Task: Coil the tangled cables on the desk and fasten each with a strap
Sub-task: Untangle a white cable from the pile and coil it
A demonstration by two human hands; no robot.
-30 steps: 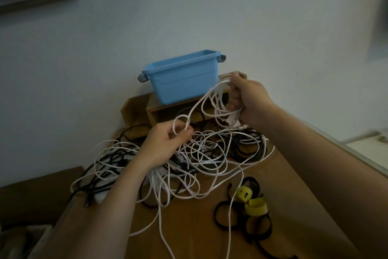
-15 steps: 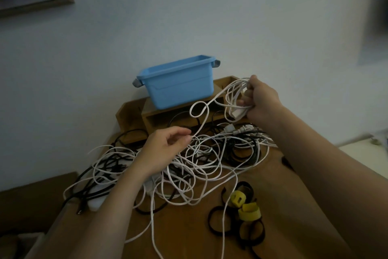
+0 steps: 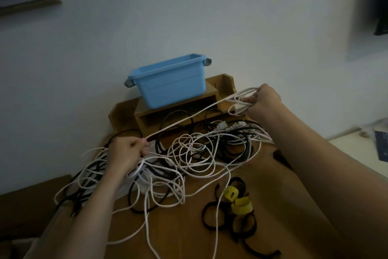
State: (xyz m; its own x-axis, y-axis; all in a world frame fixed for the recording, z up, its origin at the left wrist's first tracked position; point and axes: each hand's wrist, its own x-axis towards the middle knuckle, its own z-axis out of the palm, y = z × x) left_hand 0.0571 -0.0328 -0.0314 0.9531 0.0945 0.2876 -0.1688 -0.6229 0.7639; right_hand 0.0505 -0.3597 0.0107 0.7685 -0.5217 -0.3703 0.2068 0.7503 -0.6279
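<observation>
The left hand (image 3: 128,153) is curled tight and pinches a white cable (image 3: 189,119). The cable runs straight and tight up to the right hand (image 3: 265,101). That hand is held up above the desk (image 3: 180,237), and its fingers are curled round a few loops of the same cable. Under both hands, a big messy pile of white and black cables (image 3: 199,153) lies on the desk. Black and yellow straps (image 3: 241,206) lie near the pile. A blue bin (image 3: 168,86) sits on a wooden shelf (image 3: 223,86) by the wall.
</observation>
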